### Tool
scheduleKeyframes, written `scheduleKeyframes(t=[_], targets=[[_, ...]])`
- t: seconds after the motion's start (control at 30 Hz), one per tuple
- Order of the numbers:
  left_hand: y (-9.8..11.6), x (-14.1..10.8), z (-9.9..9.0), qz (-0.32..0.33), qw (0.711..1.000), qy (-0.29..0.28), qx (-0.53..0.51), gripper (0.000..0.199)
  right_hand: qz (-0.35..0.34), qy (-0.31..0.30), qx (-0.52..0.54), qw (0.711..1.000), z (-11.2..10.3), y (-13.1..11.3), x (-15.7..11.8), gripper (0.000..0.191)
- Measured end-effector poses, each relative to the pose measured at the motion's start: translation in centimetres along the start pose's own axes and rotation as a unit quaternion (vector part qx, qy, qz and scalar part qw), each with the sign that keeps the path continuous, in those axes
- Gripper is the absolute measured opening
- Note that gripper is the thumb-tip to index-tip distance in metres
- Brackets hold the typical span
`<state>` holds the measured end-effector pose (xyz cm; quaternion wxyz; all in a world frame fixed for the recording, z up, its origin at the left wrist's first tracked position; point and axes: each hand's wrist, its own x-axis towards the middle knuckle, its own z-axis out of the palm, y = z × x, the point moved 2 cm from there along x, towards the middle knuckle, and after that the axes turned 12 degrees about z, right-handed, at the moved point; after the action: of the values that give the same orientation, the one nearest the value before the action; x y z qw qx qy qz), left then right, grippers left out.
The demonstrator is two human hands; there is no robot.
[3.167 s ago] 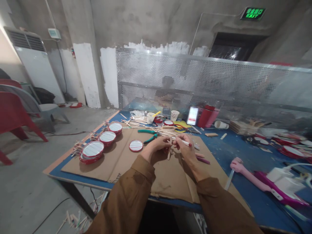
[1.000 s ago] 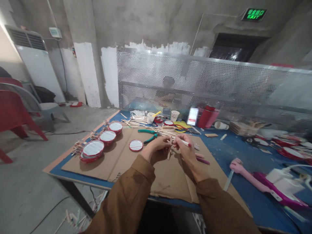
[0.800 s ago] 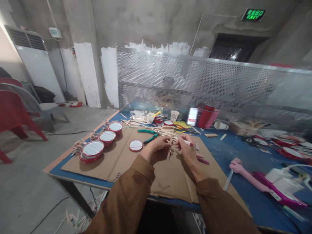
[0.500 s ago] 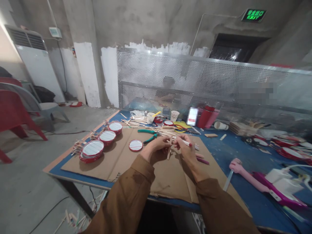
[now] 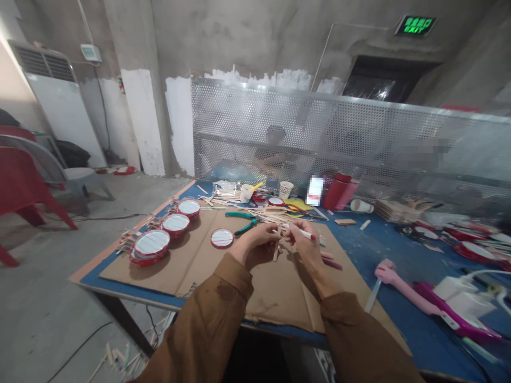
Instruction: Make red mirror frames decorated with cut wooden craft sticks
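My left hand (image 5: pixel 261 240) pinches a flat wooden craft stick (image 5: pixel 276 251), which hangs nearly upright over the cardboard sheet (image 5: pixel 215 274). Close beside it, my right hand (image 5: pixel 305 244) is closed around a white marker (image 5: pixel 301 231) with a dark red end, its other end pointing at the stick. Whether the tip touches the wood, I cannot tell. Teal-handled pliers (image 5: pixel 247 222) lie just beyond my left hand. Left of that hand rests a small round red-rimmed disc (image 5: pixel 222 238) with lines across its white face. Dark pink sticks (image 5: pixel 332 263) lie by my right wrist.
Several red-rimmed round pieces (image 5: pixel 152 243) stand along the left edge. Loose wooden sticks (image 5: pixel 275 214), paper cups (image 5: pixel 286 189), a phone (image 5: pixel 315 190) and a red bottle (image 5: pixel 336 191) are at the back. A pink glue gun (image 5: pixel 411 290) and a power strip (image 5: pixel 471 314) lie right.
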<state>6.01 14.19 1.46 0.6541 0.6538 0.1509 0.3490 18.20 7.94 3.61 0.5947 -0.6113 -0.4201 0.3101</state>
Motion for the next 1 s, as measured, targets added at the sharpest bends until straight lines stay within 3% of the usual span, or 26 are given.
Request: scheduleKeyframes(t=[0.13,0.33,0.57,1.0], targets=[[0.2,0.1,0.0,0.018,0.999,-0.022,0.040,0.006,-0.019,-0.025,-0.010,0.999,0.2,0.2,0.1,0.017],[0.1,0.1,-0.1,0.015,0.998,-0.019,0.058,0.009,-0.012,-0.002,-0.016,1.000,0.0,0.5,0.3,0.016],[-0.3,0.4,-0.3,0.014,0.998,-0.024,0.058,0.010,-0.018,-0.018,-0.016,1.000,0.2,0.5,0.2,0.020],[-0.8,0.2,-0.1,0.005,1.000,0.003,-0.021,0.015,-0.016,-0.014,-0.020,1.000,0.0,0.5,0.2,0.018]])
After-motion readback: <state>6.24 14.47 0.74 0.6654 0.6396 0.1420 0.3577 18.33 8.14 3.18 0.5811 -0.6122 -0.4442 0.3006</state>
